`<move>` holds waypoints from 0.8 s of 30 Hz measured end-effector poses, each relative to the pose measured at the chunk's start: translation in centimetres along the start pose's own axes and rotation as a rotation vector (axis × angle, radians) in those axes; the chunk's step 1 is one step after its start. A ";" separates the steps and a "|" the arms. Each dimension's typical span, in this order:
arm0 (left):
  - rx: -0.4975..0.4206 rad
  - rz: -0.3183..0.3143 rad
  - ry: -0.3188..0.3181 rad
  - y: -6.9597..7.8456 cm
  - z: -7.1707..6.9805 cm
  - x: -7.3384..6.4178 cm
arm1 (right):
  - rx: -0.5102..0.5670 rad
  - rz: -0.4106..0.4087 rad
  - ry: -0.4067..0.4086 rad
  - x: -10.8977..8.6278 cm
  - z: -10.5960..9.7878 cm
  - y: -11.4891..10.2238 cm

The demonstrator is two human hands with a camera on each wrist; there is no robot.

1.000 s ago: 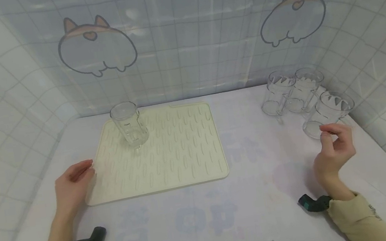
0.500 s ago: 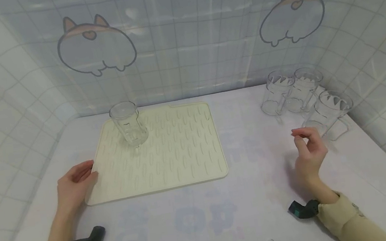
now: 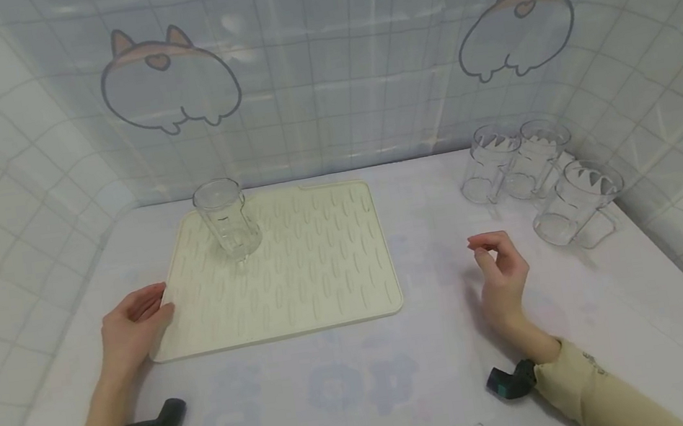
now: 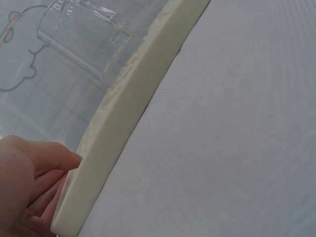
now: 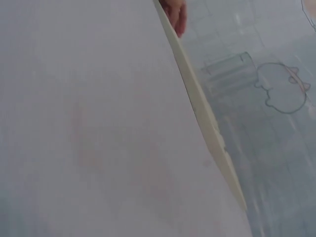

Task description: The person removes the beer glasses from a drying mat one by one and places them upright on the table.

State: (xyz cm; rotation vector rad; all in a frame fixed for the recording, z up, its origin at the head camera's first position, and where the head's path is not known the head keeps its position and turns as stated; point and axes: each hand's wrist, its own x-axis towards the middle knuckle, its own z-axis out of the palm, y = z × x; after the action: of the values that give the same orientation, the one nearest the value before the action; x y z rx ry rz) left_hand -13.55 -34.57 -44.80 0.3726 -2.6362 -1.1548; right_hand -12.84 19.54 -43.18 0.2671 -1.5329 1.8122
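A cream drying mat (image 3: 297,270) with raised ridges lies on the table, left of the middle. My left hand (image 3: 133,329) is at its left edge; the left wrist view shows the thumb (image 4: 64,155) at the mat's top edge and the other fingers curled at its side. A clear glass mug (image 3: 228,221) stands upright on the mat's back left part. To the right of the mat, my right hand (image 3: 502,285) hovers over the table, its fingers loosely bent and holding nothing. The right wrist view does not show this hand.
Three more clear glass mugs stand at the back right: one left mug (image 3: 487,167), one beside it (image 3: 534,160), and a nearer one (image 3: 576,205) with its handle to the right. Tile-patterned sheets (image 3: 325,99) enclose the table at the back and sides.
My right hand has moved left, away from the nearest mug and toward the mat. My left hand has shifted slightly right onto the mat's edge. The mugs and mat stay in place.
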 end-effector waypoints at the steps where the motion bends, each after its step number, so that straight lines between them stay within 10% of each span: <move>1: -0.001 -0.002 0.000 0.0 0.0 0.0 | -0.001 0.005 -0.010 -0.1 0.5 -0.3; 24: 0.044 -0.015 0.003 -0.3 0.3 0.3 | 0.004 0.000 -0.215 -2.7 7.7 1.8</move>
State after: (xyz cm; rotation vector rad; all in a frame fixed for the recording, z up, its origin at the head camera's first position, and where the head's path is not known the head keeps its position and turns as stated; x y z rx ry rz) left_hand -13.90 -34.65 -45.15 0.4022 -2.6642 -1.1008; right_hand -14.29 11.37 -44.08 0.4772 -1.6754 1.8343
